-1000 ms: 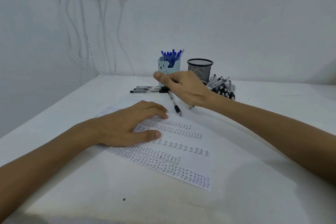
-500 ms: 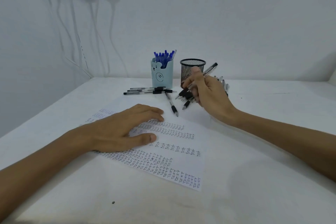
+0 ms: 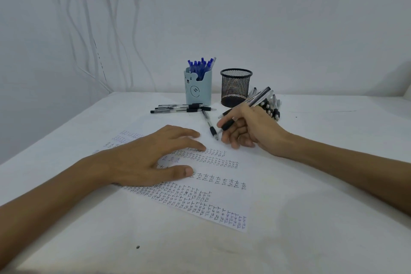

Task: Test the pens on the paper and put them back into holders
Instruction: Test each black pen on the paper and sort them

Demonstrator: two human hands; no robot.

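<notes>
Right hand [image 3: 242,127] grips a black-grip pen [image 3: 259,98], tilted with its tip low, just beyond the written lines on the paper [image 3: 213,198].
Left hand [image 3: 151,158] lies flat, fingers straight, on the sheet. 1 loose pen [image 3: 210,125] lies just beside the right fingers; more pens [image 3: 182,109] lie before the blue bear holder [image 3: 198,91], and a pen pile [image 3: 273,107] lies beside the black mesh holder [image 3: 235,88], all on the white desk [image 3: 311,207].

Left hand [image 3: 151,158] flat on paper [image 3: 200,198], fingers spread; sheet covered in handwritten rows. Right hand [image 3: 251,127] just past the paper's far edge, gripping a black-grip pen [image 3: 259,98], barrel slanting up to the far right. Far centre: blue bear holder [image 3: 198,91] with blue pens; mesh holder [image 3: 235,89] right of it. Loose pens [image 3: 182,109] lie near the blue holder, and a pen pile [image 3: 272,107] right of the mesh one.
</notes>
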